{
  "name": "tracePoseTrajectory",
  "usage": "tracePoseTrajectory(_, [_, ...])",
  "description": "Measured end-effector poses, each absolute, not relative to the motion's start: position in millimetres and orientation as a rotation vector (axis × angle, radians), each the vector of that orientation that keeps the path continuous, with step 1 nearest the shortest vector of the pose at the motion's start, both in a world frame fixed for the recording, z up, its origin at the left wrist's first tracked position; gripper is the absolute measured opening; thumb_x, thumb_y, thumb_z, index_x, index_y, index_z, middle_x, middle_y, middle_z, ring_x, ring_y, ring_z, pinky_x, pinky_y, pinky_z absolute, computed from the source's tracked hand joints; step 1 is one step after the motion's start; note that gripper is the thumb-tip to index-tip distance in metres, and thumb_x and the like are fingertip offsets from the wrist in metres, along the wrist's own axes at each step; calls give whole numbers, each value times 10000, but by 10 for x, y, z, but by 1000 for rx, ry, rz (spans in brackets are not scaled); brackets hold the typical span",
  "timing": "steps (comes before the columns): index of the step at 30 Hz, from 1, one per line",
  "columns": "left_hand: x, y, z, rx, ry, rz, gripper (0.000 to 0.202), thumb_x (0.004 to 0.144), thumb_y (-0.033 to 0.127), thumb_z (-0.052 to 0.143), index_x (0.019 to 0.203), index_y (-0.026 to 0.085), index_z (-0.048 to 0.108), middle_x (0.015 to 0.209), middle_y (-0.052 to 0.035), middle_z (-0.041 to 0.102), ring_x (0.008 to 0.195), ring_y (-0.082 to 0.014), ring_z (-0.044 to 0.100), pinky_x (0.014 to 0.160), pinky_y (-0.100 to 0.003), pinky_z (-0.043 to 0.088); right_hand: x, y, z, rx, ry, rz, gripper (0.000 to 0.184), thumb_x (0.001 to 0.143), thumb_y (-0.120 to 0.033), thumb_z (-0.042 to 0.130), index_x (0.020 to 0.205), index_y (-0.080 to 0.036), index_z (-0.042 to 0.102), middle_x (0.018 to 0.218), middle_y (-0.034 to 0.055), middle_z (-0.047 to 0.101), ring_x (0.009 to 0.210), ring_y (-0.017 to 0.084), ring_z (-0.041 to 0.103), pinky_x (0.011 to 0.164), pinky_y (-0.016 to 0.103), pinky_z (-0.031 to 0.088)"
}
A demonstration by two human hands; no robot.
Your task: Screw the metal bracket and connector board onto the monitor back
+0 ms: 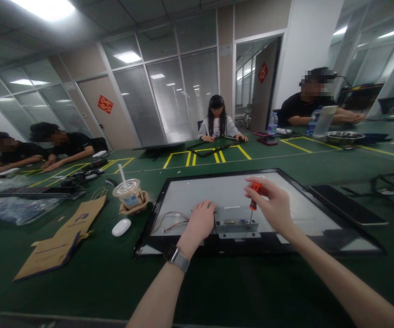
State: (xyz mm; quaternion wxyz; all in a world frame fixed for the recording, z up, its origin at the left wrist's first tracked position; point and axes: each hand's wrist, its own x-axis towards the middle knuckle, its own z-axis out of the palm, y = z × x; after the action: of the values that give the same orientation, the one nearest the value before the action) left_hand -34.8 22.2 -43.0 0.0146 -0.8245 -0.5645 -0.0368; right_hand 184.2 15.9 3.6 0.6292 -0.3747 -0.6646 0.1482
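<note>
The right hand (274,202), right of centre in the frame, has its fingers closed around the red handle of a screwdriver (255,193), whose shaft runs down to the right part of a metal bracket (239,233), beside a blue port; the tip is too small to make out. The left hand (201,222), near the centre, lies at the bracket's left end, its fingers reaching over the edge; whether they grip or only press, I cannot tell. The bracket stands at the lower centre on a black-rimmed panel (179,191), which lies flat on the green bench (90,291). The bracket looks like thin, stiff sheet, probably light, with edges that could be sharp, so it is best held by its ends, clear of the ports. The panel is likely fragile and bends poorly; its rim is the place to lift. The wires (172,217) at its left look soft and easily snagged. The screwdriver should be light, with its handle the sure hold.
</note>
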Motion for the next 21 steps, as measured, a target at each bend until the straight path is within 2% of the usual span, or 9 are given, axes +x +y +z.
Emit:
tracePoseTrajectory(4, [-350, 209, -420, -2566, -1762, -138, 459, 987, 112, 352, 1412, 140, 523, 1479, -135, 517, 1318, -264, 515, 1129, -393, 399, 1871, 149, 54, -853, -1608, -10, 136, 859, -358, 729, 924, -240, 718, 681, 6, 627, 611, 190, 606, 638, 343, 513])
tracePoseTrajectory(7, [-352, 201, -418, -2568, -1759, -156, 465, 978, 97, 351, 1404, 154, 527, 1469, -129, 525, 1316, -258, 515, 1120, -388, 406, 1889, 115, 40, -818, -1701, -126, 145, 919, -323, 623, 976, -222, 709, 661, 6, 597, 560, 178, 554, 586, 323, 476])
tracePoseTrajectory(10, [-349, 196, -412, -2576, -1750, -156, 462, 971, 87, 357, 1391, 156, 536, 1458, -123, 534, 1319, -257, 513, 1121, -382, 404, 1893, 93, 15, -772, -1791, -114, 314, 983, -224, 398, 1132, -191, 673, 817, 63, 654, 662, 201, 615, 623, 331, 495])
tracePoseTrajectory(12, [-342, 189, -403, -2575, -1756, -147, 460, 967, 84, 364, 1388, 149, 537, 1460, -128, 530, 1318, -260, 514, 1122, -382, 402, 1890, 100, 13, -756, -1828, -74, 357, 986, -183, 357, 1200, -187, 642, 937, 95, 683, 790, 221, 669, 700, 346, 524])
tracePoseTrajectory(17, [-323, 174, -385, -2577, -1745, -174, 437, 975, 98, 363, 1368, 150, 546, 1432, -136, 545, 1275, -254, 538, 1106, -386, 411, 1905, 172, 67, -770, -1830, -65, 259, 961, -204, 542, 1197, -212, 648, 1026, 98, 706, 842, 228, 689, 806, 379, 535])
tracePoseTrajectory(21, [-314, 165, -369, -2586, -1757, -189, 416, 974, 100, 368, 1338, 151, 563, 1393, -140, 563, 1250, -256, 546, 1093, -395, 422, 1947, 191, 123, -781, -1786, -101, 104, 889, -281, 695, 981, -233, 694, 838, 42, 635, 710, 215, 636, 735, 380, 533])
